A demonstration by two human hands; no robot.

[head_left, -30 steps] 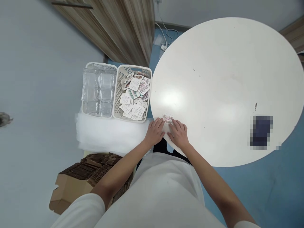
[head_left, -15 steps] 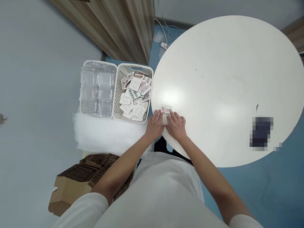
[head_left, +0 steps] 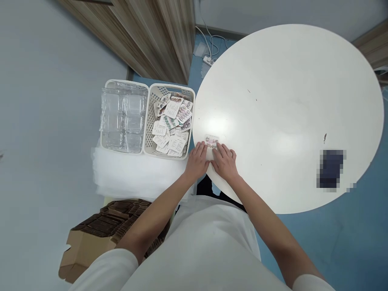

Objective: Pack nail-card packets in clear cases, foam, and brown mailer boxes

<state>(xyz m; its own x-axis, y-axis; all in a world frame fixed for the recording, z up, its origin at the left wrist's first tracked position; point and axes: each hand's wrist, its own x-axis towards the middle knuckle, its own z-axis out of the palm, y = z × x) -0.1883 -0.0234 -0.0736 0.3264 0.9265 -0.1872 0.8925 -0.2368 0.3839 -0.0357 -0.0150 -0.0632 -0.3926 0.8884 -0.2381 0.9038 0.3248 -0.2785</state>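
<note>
A small clear blister card [head_left: 211, 140] with several round shiny pieces lies on the near left part of the white round table [head_left: 287, 101]. My left hand [head_left: 197, 159] rests on the table at the card's lower left corner, fingers stretched out and fingertips touching or close to it. At its lower right is my right hand [head_left: 224, 160], also with extended fingers, their tips by the card's edge. Neither hand wraps round anything. The card's lower edge is partly hidden by the fingertips.
Left of the table stands a white basket [head_left: 146, 121] full of similar cards, beside another basket [head_left: 103, 148] of clear plastic boxes [head_left: 133, 107]. White sheets [head_left: 127, 171] and brown cardboard [head_left: 87, 246] lie nearer me. A blurred dark object [head_left: 331, 169] sits on the table's right side.
The camera view has shifted slightly. Both hands stay at the card's lower corners, with hardly any visible movement.
</note>
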